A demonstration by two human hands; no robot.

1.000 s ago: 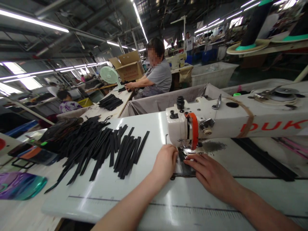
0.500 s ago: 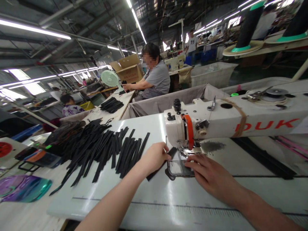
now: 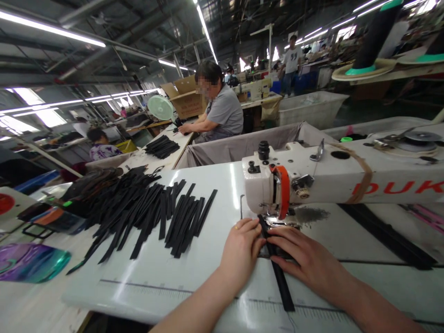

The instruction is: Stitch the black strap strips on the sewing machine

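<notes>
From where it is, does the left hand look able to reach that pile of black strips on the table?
Probably yes: the left hand rests beside the black strip under the sewing machine, and only bare table lies between it and the pile of black strips.

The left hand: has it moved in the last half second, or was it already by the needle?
Yes. The left hand has moved right, toward the sewing machine, and now presses a black strip beside the right hand.
</notes>
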